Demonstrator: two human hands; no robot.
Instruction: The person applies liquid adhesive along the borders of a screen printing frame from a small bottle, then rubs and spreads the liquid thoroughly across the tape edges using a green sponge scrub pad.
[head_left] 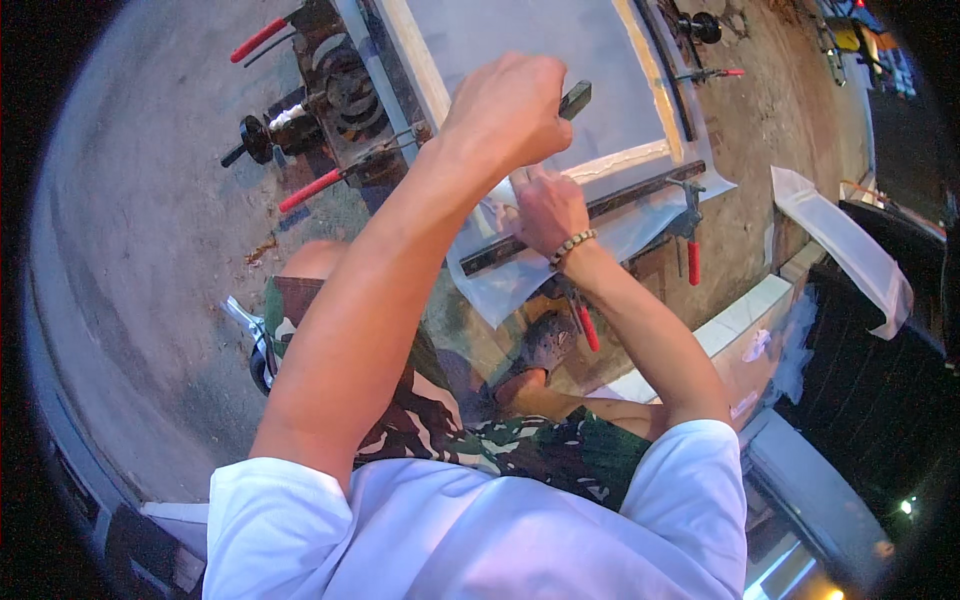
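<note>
A translucent white sheet [480, 283] of mesh is drawn flat over a wooden frame [620, 160] with pale glue-like smears along its edges. Over the frame's near part, my left hand [512, 108] is closed in a fist round a tool with a dark handle [576, 99]; the tool's other end is hidden. Just below it, my right hand [552, 212], with a beaded bracelet at the wrist, bends its fingers at the frame's near left corner. Something white [503, 190] shows beside those fingers; whether they grip it is unclear. A dark metal bar [640, 190] runs along the near side.
Clamps with red handles surround the frame, one at the left [310, 190] and one at the right [694, 262]. Black screw knobs [255, 140] stick out at the left. A pale strip of sheet [845, 250] hangs at the right, by a tiled ledge [740, 312]. My shoe [548, 340] is below the frame.
</note>
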